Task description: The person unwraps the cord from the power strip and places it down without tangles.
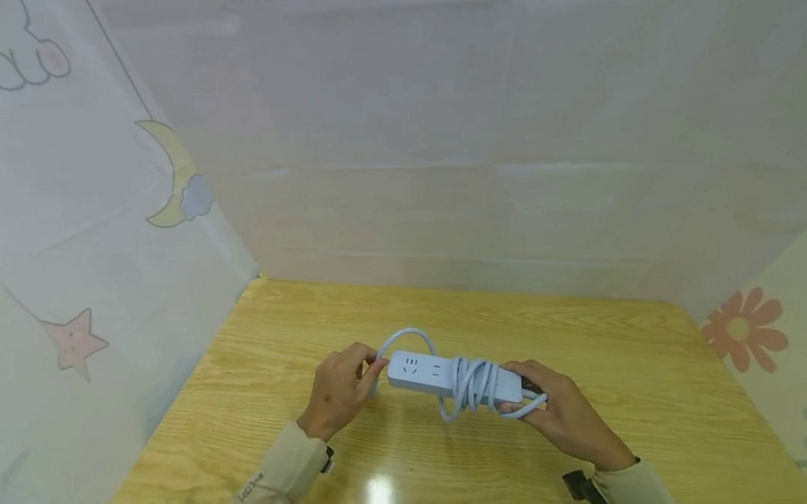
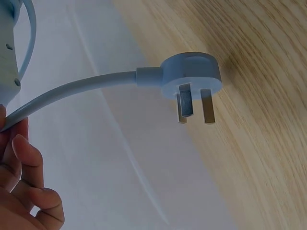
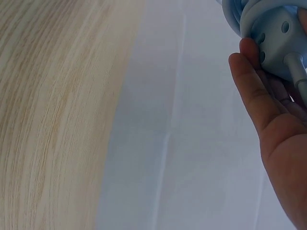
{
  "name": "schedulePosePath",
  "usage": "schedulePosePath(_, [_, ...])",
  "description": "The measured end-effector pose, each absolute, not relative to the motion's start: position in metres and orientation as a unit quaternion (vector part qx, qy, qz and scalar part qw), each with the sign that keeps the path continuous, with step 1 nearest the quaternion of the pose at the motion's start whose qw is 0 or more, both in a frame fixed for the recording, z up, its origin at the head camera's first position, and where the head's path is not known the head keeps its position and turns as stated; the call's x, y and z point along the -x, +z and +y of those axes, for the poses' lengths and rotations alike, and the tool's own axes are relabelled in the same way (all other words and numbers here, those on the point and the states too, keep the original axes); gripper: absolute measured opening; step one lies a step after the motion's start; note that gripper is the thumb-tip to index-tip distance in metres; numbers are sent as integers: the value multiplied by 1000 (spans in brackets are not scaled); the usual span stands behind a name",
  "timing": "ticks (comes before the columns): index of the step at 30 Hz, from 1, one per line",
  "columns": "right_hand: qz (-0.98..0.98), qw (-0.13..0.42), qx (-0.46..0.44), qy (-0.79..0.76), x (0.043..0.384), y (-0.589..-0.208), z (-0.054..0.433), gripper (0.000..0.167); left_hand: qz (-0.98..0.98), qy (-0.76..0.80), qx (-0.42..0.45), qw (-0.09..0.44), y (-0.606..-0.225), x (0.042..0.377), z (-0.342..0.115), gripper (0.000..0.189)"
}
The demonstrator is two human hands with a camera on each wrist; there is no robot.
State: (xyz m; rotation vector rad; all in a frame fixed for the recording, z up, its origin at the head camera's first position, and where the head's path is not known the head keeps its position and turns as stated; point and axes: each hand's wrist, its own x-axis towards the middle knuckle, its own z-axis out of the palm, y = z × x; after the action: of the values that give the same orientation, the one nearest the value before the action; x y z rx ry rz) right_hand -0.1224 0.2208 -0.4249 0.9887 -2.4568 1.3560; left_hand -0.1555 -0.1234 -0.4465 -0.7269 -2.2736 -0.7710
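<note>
A white power strip [image 1: 421,371] with its cord [image 1: 472,383] wound several times round one half is held above the table. My right hand [image 1: 562,413] grips the strip's right end, where the cord comes out; in the right wrist view the fingers of that hand [image 3: 273,110] lie along its underside. Beside the strip's left end, my left hand [image 1: 340,384] pinches the loose stretch of cord between thumb and fingers. From that pinch the cord runs to a three-pin plug [image 2: 192,74], which hangs free with its prongs pointing down in the left wrist view.
Beneath the hands is a wood-grain table [image 1: 306,315]. A pale sheet [image 1: 393,169] hangs behind it, and printed sheets stand at the left and right sides. Light glares off the table near its front.
</note>
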Motion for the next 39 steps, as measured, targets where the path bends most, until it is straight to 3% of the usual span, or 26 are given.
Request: schedulePosePath(39, [-814,77,-330,472,120,-423,223,48,-869,-287,282,288,-445,152,-120,11])
